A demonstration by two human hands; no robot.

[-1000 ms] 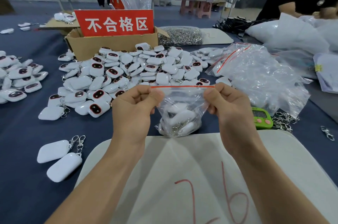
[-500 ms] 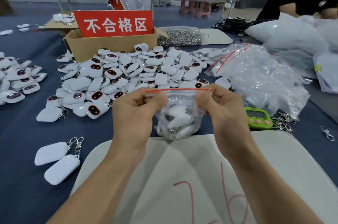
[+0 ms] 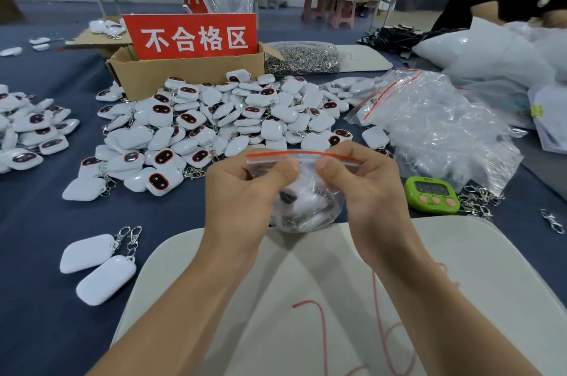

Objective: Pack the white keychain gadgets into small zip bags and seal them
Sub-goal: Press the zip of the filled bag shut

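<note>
At frame centre, our left hand and right hand pinch the zip bag by its red-striped top — limp, slippery film, gadgets weighting the bottom.

left hand — bare | right hand — bare | both forearms bare

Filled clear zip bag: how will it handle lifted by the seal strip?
Probably floppy: the clear red-striped zip bag sags below the left hand and right hand pinching its top. Likely bottom-heavy: white keychain gadgets bunch low. Glossy film, perhaps slippery.
</note>
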